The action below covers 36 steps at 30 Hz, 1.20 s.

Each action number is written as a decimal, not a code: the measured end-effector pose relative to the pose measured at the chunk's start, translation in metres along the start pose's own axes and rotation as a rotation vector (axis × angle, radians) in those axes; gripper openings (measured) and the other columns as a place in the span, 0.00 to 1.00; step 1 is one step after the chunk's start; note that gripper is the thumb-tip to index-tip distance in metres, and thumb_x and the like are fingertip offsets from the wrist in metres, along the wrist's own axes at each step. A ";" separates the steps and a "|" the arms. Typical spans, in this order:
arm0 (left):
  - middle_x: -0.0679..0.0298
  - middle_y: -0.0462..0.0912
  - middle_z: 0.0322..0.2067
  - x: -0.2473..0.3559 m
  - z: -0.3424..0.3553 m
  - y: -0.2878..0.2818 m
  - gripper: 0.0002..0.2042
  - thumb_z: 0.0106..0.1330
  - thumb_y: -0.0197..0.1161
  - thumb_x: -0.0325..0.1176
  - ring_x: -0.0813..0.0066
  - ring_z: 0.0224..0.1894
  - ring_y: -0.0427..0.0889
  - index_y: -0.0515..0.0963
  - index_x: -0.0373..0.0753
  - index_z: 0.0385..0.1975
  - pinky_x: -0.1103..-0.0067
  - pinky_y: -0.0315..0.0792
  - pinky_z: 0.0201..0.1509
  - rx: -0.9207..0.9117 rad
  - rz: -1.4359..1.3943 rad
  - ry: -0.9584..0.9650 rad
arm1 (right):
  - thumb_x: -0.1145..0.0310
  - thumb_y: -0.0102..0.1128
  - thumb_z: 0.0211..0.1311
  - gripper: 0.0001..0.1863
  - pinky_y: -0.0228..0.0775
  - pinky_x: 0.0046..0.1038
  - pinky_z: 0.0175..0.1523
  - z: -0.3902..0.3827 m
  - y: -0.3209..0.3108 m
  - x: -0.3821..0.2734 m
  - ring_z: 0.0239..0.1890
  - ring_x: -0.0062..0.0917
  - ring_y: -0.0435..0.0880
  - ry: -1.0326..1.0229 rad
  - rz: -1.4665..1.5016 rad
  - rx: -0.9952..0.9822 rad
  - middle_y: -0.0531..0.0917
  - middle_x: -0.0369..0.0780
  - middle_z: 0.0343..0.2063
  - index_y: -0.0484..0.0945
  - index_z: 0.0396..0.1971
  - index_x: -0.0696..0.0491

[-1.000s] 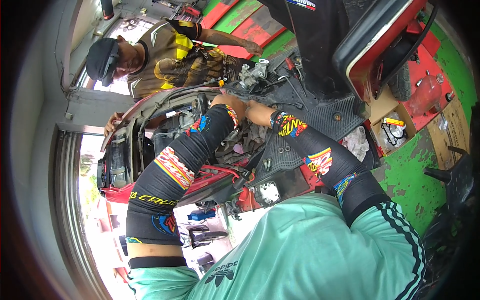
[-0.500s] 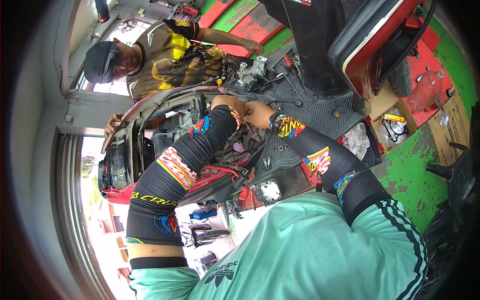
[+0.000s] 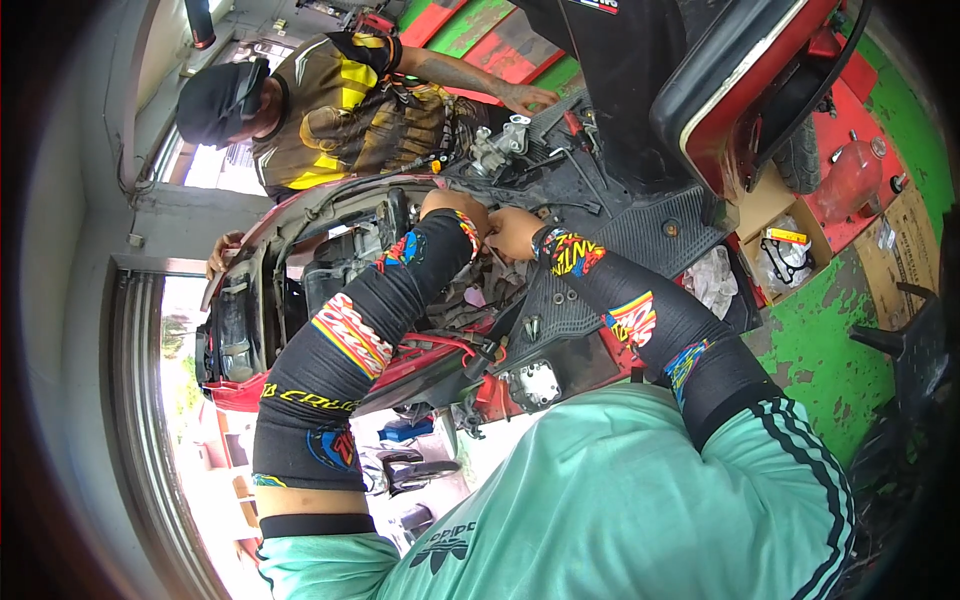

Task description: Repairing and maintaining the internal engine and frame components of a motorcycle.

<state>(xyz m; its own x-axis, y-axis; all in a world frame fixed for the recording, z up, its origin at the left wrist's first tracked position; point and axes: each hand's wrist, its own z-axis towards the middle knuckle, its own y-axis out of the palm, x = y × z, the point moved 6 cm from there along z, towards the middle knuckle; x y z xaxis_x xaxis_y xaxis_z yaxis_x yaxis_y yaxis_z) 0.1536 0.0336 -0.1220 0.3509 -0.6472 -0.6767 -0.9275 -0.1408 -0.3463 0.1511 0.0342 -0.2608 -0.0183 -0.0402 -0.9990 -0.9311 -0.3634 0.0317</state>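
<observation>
My left hand [image 3: 455,205] and my right hand [image 3: 515,233] meet over the open middle of a red scooter [image 3: 235,397], just behind its black ribbed footboard [image 3: 640,240]. Both hands are closed, fingertips close together. Whatever they pinch is too small or hidden to make out. Below them, bare frame parts and cables lie exposed, with a small pink piece [image 3: 474,297] among them. A cast metal part [image 3: 500,148] rests on the footboard beyond my hands, beside a black angled tool [image 3: 582,172] and a red-handled tool [image 3: 574,123].
Across the scooter a person in a cap [image 3: 335,110] leans in, one hand [image 3: 528,98] by the footboard. Bolts [image 3: 533,326] lie on the footboard near me. A metal cover [image 3: 535,386] sits at its near side. The seat [image 3: 700,90] and a parts box [image 3: 795,245] are at right.
The person across has shifted slightly right, the hand by the footboard moving right too. My hands stay at the same spot, with only a slight shift of the right hand.
</observation>
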 end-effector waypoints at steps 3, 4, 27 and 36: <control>0.58 0.83 0.54 0.000 0.000 0.003 0.18 0.67 0.61 0.44 0.60 0.55 0.83 0.83 0.41 0.51 0.67 0.79 0.52 -0.032 0.011 0.019 | 0.71 0.55 0.68 0.14 0.81 0.26 0.32 -0.004 -0.002 -0.005 0.28 0.25 0.86 0.046 0.105 0.002 0.86 0.41 0.36 0.76 0.49 0.62; 0.58 0.83 0.54 0.001 -0.001 0.003 0.18 0.67 0.61 0.43 0.60 0.55 0.83 0.83 0.41 0.51 0.67 0.79 0.51 -0.026 -0.003 0.033 | 0.71 0.55 0.69 0.14 0.82 0.26 0.32 -0.005 0.001 0.002 0.28 0.25 0.86 0.194 0.249 -0.036 0.86 0.41 0.36 0.75 0.50 0.61; 0.60 0.85 0.51 0.005 -0.005 0.007 0.15 0.68 0.60 0.41 0.61 0.54 0.84 0.84 0.45 0.50 0.67 0.80 0.49 0.030 0.016 0.015 | 0.68 0.60 0.59 0.13 0.75 0.38 0.52 -0.004 -0.005 -0.017 0.44 0.40 0.86 -0.300 -0.307 0.141 0.87 0.43 0.36 0.85 0.42 0.53; 0.57 0.86 0.47 0.029 -0.015 0.025 0.13 0.69 0.56 0.35 0.58 0.49 0.86 0.84 0.41 0.47 0.65 0.80 0.45 0.126 0.026 -0.055 | 0.68 0.59 0.59 0.13 0.75 0.40 0.52 -0.005 -0.004 -0.017 0.44 0.43 0.85 -0.239 -0.427 0.117 0.87 0.46 0.36 0.84 0.42 0.52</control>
<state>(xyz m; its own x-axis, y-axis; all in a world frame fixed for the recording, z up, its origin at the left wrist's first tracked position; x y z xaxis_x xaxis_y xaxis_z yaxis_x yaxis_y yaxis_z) 0.1391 -0.0003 -0.1405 0.3367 -0.6069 -0.7199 -0.9140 -0.0269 -0.4048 0.1573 0.0312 -0.2436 0.3031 0.3083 -0.9017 -0.9081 -0.1933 -0.3714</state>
